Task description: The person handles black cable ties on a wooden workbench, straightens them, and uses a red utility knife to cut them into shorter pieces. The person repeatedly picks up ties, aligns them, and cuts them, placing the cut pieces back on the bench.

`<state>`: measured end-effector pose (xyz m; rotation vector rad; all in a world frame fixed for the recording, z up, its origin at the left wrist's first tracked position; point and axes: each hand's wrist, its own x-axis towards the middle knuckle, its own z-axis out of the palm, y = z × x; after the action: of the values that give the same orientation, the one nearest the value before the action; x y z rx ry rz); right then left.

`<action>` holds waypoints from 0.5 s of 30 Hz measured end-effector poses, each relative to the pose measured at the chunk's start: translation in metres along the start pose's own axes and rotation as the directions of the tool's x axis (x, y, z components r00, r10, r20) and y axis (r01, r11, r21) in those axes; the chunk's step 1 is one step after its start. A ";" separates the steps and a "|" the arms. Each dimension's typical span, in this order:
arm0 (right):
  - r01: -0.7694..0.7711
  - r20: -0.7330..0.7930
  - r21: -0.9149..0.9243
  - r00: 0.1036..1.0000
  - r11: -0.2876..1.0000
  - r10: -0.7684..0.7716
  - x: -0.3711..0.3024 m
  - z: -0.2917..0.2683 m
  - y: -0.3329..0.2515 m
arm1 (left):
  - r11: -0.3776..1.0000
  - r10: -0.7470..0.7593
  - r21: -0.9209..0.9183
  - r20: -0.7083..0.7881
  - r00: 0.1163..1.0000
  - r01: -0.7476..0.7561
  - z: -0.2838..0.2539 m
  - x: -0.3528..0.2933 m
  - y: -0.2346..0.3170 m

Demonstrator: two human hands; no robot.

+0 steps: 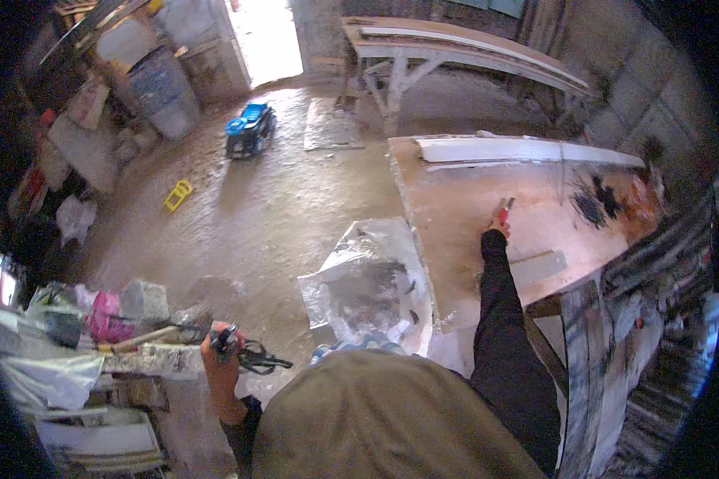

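Note:
My right hand (498,227) reaches out over the wooden workbench at the right. Its fingers are closed on a small red-handled tool (504,211) with a metal head; its exact kind is too small to tell. At the lower left, my left hand (220,348) is wrapped round a dark, compact object (228,338) with a black strap (264,358) hanging from it. Beside the right forearm, a flat pale strip (538,267) lies on the workbench (455,191). A torn sheet of whitish plastic (359,279) is spread in front of my body.
Long white strips (519,150) lie along the bench's far edge, with a tangle of black wire (588,203) at its right. A blue-and-black ride-on toy (250,130) and a yellow plastic piece (178,195) are on the floor. A pink bag (109,317) sits among clutter at the left.

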<state>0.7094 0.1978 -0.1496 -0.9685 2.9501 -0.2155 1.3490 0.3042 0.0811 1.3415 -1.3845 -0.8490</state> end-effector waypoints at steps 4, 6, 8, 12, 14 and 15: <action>-0.025 -0.005 0.100 1.000 0.995 0.025 0.020 0.003 0.013 | 0.970 -0.087 -0.222 0.048 0.995 0.095 0.009 0.010 0.012; -0.070 0.069 0.369 0.997 0.927 0.048 0.029 0.005 0.014 | 0.982 -0.143 -0.123 0.030 0.989 0.145 0.010 0.017 0.015; -0.300 0.321 0.808 0.946 0.508 0.048 0.034 0.000 0.018 | 0.996 -0.076 -0.034 0.046 0.996 0.077 0.011 0.025 0.026; -0.477 0.391 0.858 0.846 -0.188 -0.362 -0.085 -0.079 -0.074 | 0.982 -0.184 -0.044 -0.008 0.983 0.183 0.010 0.023 0.047; -0.539 0.344 0.817 0.740 -0.204 -0.577 -0.149 -0.133 -0.092 | 0.980 -0.194 -0.044 -0.007 0.981 0.193 0.010 0.020 0.048; -0.583 0.346 0.794 0.669 -0.174 -0.658 -0.169 -0.142 -0.100 | 0.983 -0.185 -0.012 0.000 0.983 0.185 0.010 0.021 0.049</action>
<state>0.8942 0.2351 0.0029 -0.4766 0.9215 -1.4546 1.3278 0.2887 0.1285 1.4777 -1.2660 -0.9769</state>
